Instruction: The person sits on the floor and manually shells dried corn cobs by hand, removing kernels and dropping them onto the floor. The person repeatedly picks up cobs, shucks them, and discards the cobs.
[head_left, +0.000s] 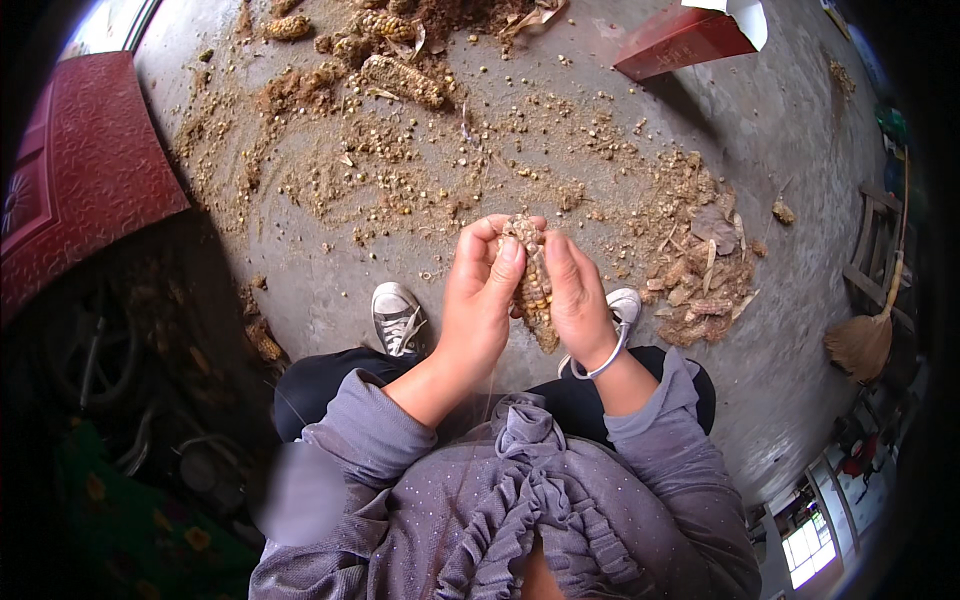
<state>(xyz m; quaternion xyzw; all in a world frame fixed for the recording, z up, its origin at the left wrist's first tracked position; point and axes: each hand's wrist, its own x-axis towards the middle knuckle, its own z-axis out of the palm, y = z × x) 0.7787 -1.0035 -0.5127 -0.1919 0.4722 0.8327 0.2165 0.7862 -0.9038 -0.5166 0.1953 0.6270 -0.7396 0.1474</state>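
The left hand's fingers (476, 246) are curling around a cob (534, 290), closed to its thickness, with the thumb lying along its upper part. The right hand (580, 305) is gripping the cob's other side, its fingers likewise bent in and its thumb resting near the upper end. The cob is sitting between both hands, above the floor (770, 390) and in front of the lap — its upper end is showing pale and rough, its lower part yellow kernels. A pale bangle (607, 360) is circling the right wrist, and grey sleeves (365, 425) are covering the forearms. Below, two shoes (397, 318) are resting on the floor. Beyond the hands, loose kernels (380, 195) and chaff are lying scattered; a heap of husks (705, 270) is spreading toward the floor's right side. More cobs (402, 80) are lying toward its far edge, with a red box (680, 45) standing to their right. A broom (860, 345) is leaning by the floor's right edge — a red panel (100, 160) is standing along the left.
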